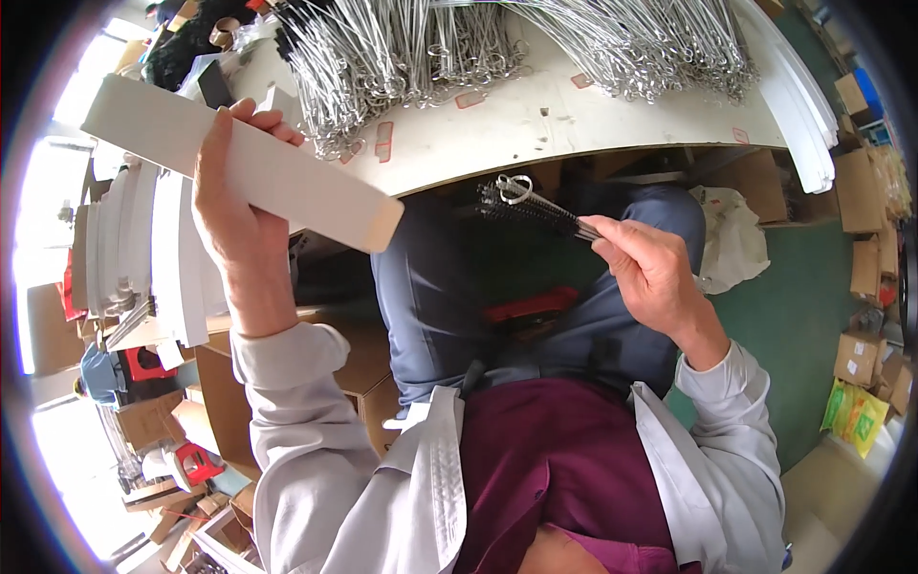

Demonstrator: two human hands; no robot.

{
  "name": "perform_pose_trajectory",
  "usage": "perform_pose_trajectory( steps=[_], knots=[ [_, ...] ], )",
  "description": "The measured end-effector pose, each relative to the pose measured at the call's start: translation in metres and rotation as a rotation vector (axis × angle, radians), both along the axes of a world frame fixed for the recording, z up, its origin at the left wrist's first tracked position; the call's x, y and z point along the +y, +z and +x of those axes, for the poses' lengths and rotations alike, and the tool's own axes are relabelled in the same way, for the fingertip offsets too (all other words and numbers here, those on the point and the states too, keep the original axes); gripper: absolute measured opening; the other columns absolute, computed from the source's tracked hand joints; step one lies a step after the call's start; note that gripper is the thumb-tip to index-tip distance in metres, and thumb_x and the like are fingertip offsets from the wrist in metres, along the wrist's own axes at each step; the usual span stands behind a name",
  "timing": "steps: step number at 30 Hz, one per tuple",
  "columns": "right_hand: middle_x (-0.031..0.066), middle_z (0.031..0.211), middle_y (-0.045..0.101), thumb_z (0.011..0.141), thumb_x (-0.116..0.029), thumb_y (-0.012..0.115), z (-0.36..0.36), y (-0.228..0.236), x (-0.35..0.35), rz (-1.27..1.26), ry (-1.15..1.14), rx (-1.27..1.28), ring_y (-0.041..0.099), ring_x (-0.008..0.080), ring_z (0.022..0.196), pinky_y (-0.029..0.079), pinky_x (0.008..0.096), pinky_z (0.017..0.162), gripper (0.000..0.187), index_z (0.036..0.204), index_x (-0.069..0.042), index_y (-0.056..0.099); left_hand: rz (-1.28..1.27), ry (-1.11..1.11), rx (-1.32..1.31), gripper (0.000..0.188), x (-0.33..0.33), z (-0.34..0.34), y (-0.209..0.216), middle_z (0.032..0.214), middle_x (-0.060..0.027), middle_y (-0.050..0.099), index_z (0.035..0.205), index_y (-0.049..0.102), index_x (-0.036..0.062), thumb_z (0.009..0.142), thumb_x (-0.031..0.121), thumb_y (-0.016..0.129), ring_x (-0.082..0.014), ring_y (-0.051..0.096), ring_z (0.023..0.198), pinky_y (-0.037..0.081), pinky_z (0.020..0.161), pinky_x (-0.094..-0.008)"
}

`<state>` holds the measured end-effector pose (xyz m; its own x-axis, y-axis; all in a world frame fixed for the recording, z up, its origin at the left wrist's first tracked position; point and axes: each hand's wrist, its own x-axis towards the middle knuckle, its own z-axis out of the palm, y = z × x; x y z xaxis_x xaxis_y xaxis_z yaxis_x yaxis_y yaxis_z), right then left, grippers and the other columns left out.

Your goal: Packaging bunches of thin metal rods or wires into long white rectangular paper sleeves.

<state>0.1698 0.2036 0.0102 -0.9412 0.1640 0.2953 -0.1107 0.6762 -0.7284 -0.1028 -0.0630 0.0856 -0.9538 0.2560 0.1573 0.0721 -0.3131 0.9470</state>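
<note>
No words or numbers can be read anywhere in the view. On the white tabletop (pixel 516 124), small red-edged stickers (pixel 383 142) lie at eleven, twelve, one and two o'clock from the centre, toward the table's near edge, their print too small to make out. Just past three o'clock, near the rim, a brown cardboard carton (pixel 847 356) carries small white labels (pixel 854 367) that are likewise illegible, and a little below it, short of four o'clock, a yellow-and-green plastic bag (pixel 854 418) bears a printed design whose lettering is too blurred to tell.
</note>
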Motion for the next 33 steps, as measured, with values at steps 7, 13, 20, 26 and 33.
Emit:
perform_pose_trajectory(
  steps=[7,13,20,26,33],
  knots=[
    [0.0109,0.072,0.059,0.095,0.002,0.067,-0.001,-0.013,-0.019,-0.079,0.055,0.138,0.055,0.0205,0.06,0.045,0.0309,0.057,0.028,0.123,0.003,0.068,0.336,0.022,-0.18,0.035,0.007,0.001,-0.031,0.106,-0.023,0.06,0.116,0.054,-0.0105,0.101,0.021,0.058,-0.0301,0.058,0.094,0.051,0.09,-0.044],
    [0.0118,0.072,0.058,0.094,0.002,0.068,-0.008,-0.012,-0.03,-0.048,0.054,0.104,0.056,0.022,0.06,0.047,0.0316,0.058,0.029,0.123,0.003,0.068,0.418,0.039,-0.263,0.03,0.022,0.02,-0.05,0.096,-0.0199,0.061,0.104,0.057,-0.0033,0.099,0.026,0.058,-0.0296,0.058,0.085,0.052,0.086,-0.0437],
    [0.0125,0.073,0.06,0.092,0.002,0.07,-0.009,-0.013,-0.034,0.005,0.048,0.067,0.058,0.0255,0.061,0.048,0.0348,0.058,0.032,0.124,0.002,0.067,0.589,-0.064,-0.312,0.028,0.025,0.035,-0.059,0.099,-0.0178,0.057,0.103,0.055,-0.0024,0.101,0.025,0.058,-0.0284,0.056,0.089,0.05,0.087,-0.0437],
    [0.0116,0.072,0.058,0.09,0.003,0.072,-0.008,-0.012,-0.033,0.053,0.044,0.05,0.058,0.0252,0.061,0.047,0.0356,0.057,0.035,0.125,0.0,0.068,0.609,-0.053,-0.325,0.028,0.028,0.042,-0.063,0.097,-0.0171,0.056,0.102,0.055,-0.0025,0.1,0.025,0.059,-0.0279,0.056,0.088,0.05,0.087,-0.0428],
    [0.01,0.07,0.056,0.087,0.003,0.075,-0.01,-0.018,-0.022,0.144,0.053,0.127,0.058,0.0251,0.058,0.047,0.0367,0.054,0.04,0.126,-0.002,0.068,0.554,-0.021,-0.387,0.029,0.025,0.032,-0.063,0.096,-0.0177,0.057,0.102,0.055,-0.0036,0.1,0.024,0.061,-0.028,0.056,0.087,0.05,0.086,-0.0421]
  ],
)
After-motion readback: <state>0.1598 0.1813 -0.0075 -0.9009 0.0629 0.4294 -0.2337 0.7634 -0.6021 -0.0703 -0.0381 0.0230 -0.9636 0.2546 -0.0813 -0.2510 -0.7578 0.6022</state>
